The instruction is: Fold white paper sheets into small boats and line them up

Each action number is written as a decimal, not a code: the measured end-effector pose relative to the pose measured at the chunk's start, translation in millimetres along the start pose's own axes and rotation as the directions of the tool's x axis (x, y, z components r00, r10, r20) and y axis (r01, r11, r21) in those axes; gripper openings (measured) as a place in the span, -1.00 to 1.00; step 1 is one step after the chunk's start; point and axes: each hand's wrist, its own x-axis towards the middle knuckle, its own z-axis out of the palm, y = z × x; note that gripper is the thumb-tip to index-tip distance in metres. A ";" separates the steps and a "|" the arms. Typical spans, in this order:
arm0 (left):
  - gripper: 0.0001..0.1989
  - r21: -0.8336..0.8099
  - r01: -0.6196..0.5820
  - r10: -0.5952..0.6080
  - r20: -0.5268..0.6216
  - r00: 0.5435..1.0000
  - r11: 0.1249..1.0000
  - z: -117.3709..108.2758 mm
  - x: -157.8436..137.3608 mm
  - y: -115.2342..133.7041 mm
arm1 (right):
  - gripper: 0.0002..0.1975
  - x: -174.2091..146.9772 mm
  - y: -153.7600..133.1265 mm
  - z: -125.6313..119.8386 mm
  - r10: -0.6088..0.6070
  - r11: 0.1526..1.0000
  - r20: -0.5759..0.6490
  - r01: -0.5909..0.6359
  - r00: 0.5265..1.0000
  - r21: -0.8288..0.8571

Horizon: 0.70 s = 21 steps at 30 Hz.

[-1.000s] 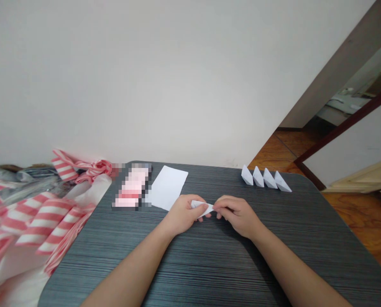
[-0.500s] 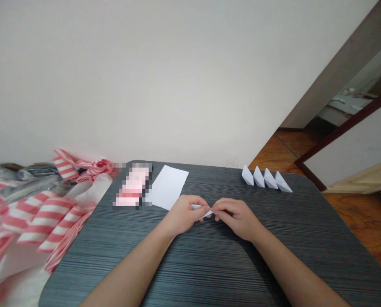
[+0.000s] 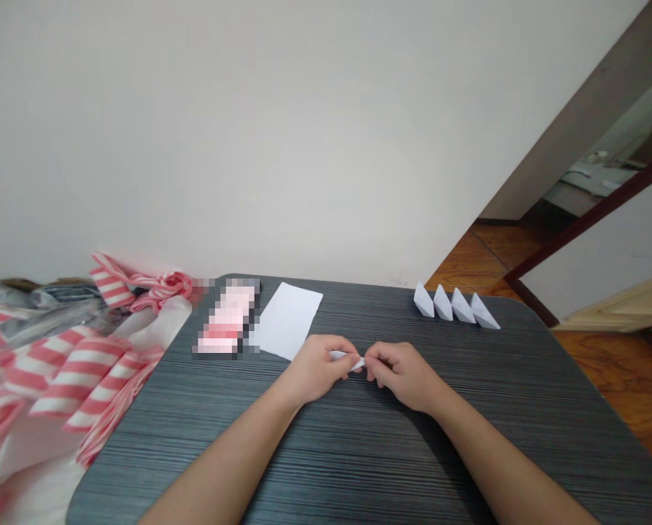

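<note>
A small piece of folded white paper (image 3: 355,364) is held just above the dark table. My left hand (image 3: 320,367) is closed round its left part, thumb on the near side, so much of it is hidden. At its right tip, my right hand (image 3: 400,372) pinches the point between thumb and curled fingers. Beyond my left hand lies a flat sheet of white paper (image 3: 287,321), partly covered by that hand. Several folded white paper boats (image 3: 444,304) stand in a row at the table's far right.
The dark wood-grain table (image 3: 326,467) meets a plain wall at the back. A phone-like slab with a blurred-out screen (image 3: 224,321) lies at the far left. Red-and-white striped cloth (image 3: 79,372) is heaped beyond the left edge. Wooden floor (image 3: 621,372) shows at right.
My right fingers have shifted slightly right and curled more, baring a bit more of the paper's tip. My left hand stays nearly still.
</note>
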 end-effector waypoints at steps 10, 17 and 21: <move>-0.79 0.037 0.004 -0.004 -0.014 1.000 0.999 0.6 -0.3 2.8 | -0.81 -0.6 1.3 1.3 -0.067 0.997 -0.032 0.066 0.997 -0.029; -0.78 -0.023 0.014 -0.015 -0.015 1.000 1.000 0.1 0.1 1.9 | -0.83 -1.0 2.0 -0.3 -0.047 0.999 -0.045 0.046 0.998 -0.025; -0.71 -0.136 0.027 -0.030 -0.026 0.999 0.990 -2.5 1.3 1.7 | -0.83 -1.1 5.9 -3.1 0.004 1.000 -0.097 -0.002 0.995 0.021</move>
